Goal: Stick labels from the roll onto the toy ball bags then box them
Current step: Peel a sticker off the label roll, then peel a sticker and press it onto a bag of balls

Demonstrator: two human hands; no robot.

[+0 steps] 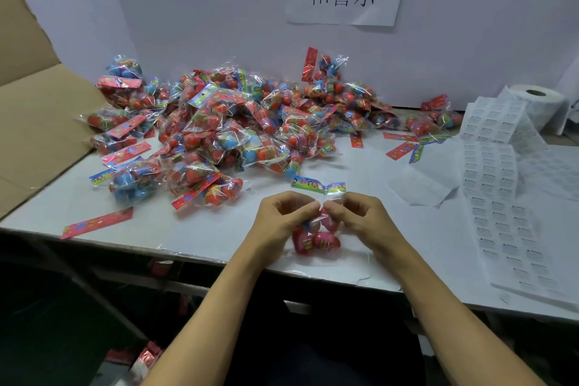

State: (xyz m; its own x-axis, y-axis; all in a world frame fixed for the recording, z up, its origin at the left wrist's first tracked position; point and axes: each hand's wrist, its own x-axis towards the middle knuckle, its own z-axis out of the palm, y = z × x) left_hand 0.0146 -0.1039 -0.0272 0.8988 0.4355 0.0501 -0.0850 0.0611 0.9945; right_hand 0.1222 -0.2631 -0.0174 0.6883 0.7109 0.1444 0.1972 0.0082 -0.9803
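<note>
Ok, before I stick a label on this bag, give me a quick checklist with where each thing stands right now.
1. Bag held firmly: ok. The left hand and right hand both pinch the top of the bag just under its header card.
2. Label in the hands: not ok. No label shows on any finger.
3. Labels within reach: ok, probably. The label strip runs from the label roll down the right of the table.
4. Bag already labelled: cannot tell.
5. Box ready: ok. The open cardboard box sits on the left.
</note>
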